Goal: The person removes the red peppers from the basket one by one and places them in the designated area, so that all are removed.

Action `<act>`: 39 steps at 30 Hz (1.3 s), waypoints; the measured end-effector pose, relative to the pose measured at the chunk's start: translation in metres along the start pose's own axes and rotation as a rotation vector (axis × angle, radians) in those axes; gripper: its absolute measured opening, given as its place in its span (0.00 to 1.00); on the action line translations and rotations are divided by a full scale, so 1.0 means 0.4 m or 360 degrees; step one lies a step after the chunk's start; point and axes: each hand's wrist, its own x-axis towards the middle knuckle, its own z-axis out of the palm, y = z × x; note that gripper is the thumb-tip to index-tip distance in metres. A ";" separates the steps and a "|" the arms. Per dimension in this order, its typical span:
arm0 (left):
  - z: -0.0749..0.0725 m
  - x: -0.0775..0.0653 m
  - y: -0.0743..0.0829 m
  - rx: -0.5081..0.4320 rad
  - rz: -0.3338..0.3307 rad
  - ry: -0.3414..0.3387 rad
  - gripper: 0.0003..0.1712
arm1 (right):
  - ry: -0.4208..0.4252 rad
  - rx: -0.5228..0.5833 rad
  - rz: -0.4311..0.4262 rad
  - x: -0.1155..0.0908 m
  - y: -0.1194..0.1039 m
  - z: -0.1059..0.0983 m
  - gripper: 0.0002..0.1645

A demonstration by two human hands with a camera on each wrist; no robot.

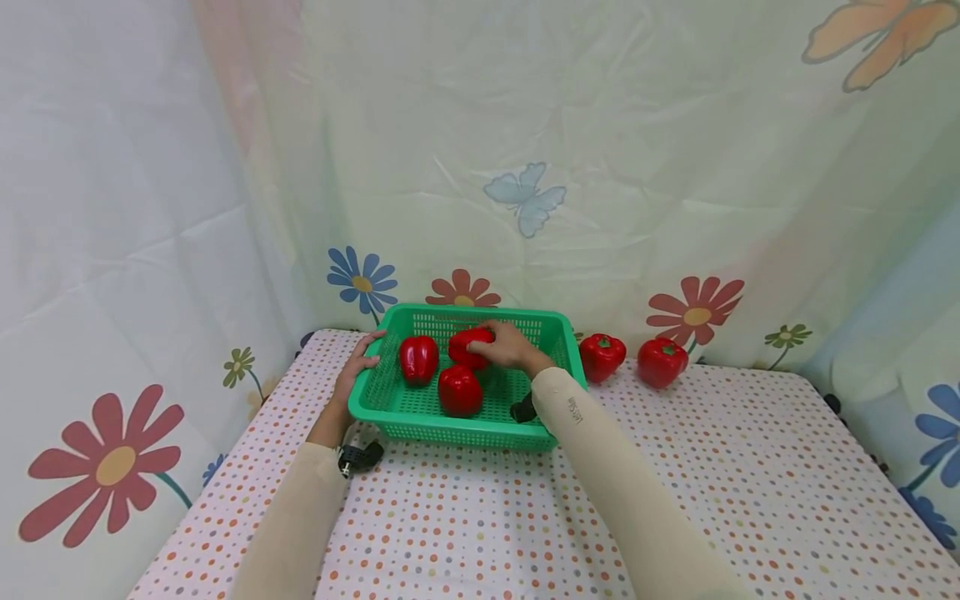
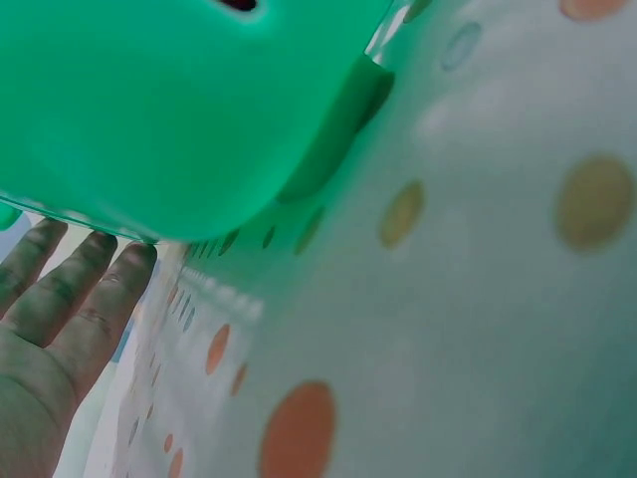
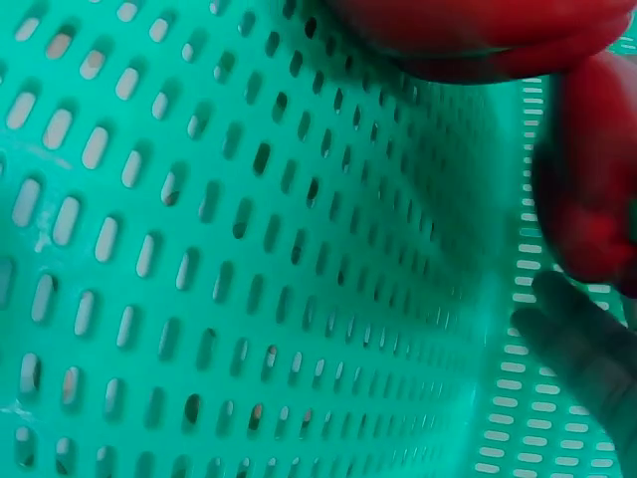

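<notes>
Sleeve [image 1: 633, 492] reading "Let's Slim"; right hand [image 1: 508, 345] clamping grip on red pepper [image 1: 461, 347] inside green basket [image 1: 450, 427], fingers obscuring pepper's long axis; left hand [image 1: 354, 371] resting straight-fingered on rim.

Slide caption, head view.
Right hand holds a red bell pepper in a green perforated plastic basket; left hand at its rim.
</notes>
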 end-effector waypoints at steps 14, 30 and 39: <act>0.000 0.004 0.005 -0.0019 0.0000 0.0012 0.34 | 0.0007 -0.0052 -0.0092 0.000 0.002 -0.004 0.46; 0.000 0.000 0.005 -0.0010 0.0003 -0.0009 0.33 | -0.0132 0.0205 -0.0028 -0.002 0.007 0.000 0.45; -0.005 -0.001 -0.001 0.0030 -0.0030 -0.0027 0.34 | 0.0150 0.0215 -0.0055 -0.008 -0.016 -0.019 0.44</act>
